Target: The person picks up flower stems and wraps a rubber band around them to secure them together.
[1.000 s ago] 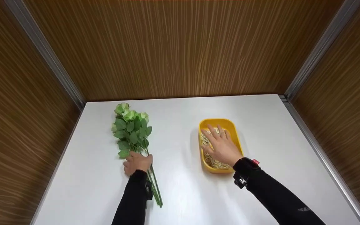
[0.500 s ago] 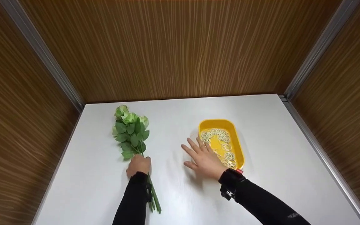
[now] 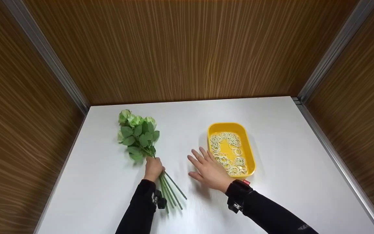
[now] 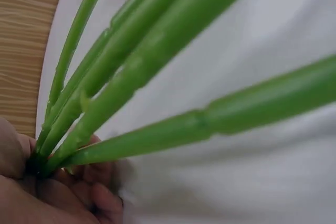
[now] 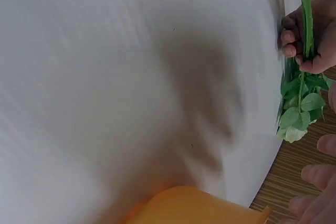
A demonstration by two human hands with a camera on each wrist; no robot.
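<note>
A yellow tray (image 3: 249,152) is set on the white table (image 3: 287,136), right of centre, and a loose layer of pale rubber bands (image 3: 228,152) is spread over its floor, thicker at the far end and the near right corner, with bare yellow left in the middle. In the right wrist view only an orange-yellow edge of the tray (image 5: 199,203) is seen.

A bunch of green flowers (image 3: 138,135) is gripped by the left hand (image 3: 154,168), whose fingers are curled tightly round the stems just below the leaves. The bunch is held on the left part of the table, with the pale green heads pointed away from the person and the leaves clustered beneath them. Below the fist the bare stems (image 3: 170,191) are fanned apart over the tabletop; in the left wrist view the stems (image 4: 157,61) are shown as smooth, thick and bright green, gathered at the fingers (image 4: 100,182).

The right hand (image 3: 209,169) is held flat with its fingers spread and straight, nothing being held, between the bunch and the tray, just beside the tray's near left edge.
</note>
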